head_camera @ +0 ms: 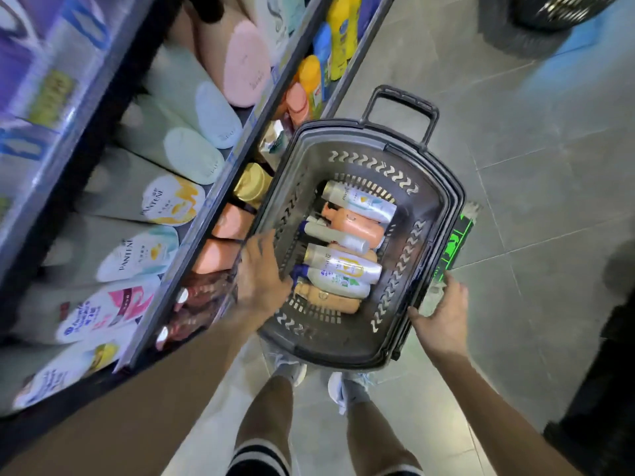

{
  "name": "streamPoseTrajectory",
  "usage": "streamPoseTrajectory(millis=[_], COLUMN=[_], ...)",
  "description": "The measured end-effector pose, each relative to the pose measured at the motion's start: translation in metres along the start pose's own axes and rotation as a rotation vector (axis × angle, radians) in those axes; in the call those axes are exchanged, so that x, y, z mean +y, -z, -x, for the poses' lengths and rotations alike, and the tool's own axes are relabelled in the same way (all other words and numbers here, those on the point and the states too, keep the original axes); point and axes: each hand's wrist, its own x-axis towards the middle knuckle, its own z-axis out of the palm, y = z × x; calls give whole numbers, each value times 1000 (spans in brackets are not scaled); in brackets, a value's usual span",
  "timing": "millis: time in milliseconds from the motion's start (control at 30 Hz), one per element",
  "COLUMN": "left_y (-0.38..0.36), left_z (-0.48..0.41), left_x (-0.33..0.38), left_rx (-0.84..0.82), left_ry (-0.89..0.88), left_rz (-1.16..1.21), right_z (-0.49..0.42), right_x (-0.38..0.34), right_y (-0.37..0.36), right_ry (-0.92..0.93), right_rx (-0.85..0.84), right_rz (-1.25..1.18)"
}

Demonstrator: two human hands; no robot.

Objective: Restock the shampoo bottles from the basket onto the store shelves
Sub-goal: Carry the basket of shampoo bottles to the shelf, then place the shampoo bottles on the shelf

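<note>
Looks straight down at a dark basket (443,190) over the grey floor (532,139), right beside the store shelves (209,201); cannot tell if it sits on the floor or hangs above it. Grips the near left rim with the left hand (264,273), thumb inside, fingers curled over the edge; grips the near right rim with the right hand (439,314), thumb inside too. Inside the basket, shampoo bottles (343,264) lying on their sides, touching in a heap; some white, and a peach bottle (357,225) among them. On the shelves, rows of white Pantene bottles (168,201), pink bottles (247,63), peach shelf bottles (223,231) and yellow bottles (338,36). Under the near end of the basket, white shoes (347,389), partly hidden.
</note>
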Motion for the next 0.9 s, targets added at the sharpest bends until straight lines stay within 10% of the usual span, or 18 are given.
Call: streamPoseTrajectory(millis=[400, 900], left_y=[-21, -153], left_z=[63, 59], left_x=[41, 104], left_rx=[-275, -211], left_ry=[282, 643], left_rz=[154, 556], right_z=[-29, -153], right_x=[-71, -49], right_y=[22, -6], right_ry=[409, 597], right_rx=[-584, -743], right_rz=[267, 598])
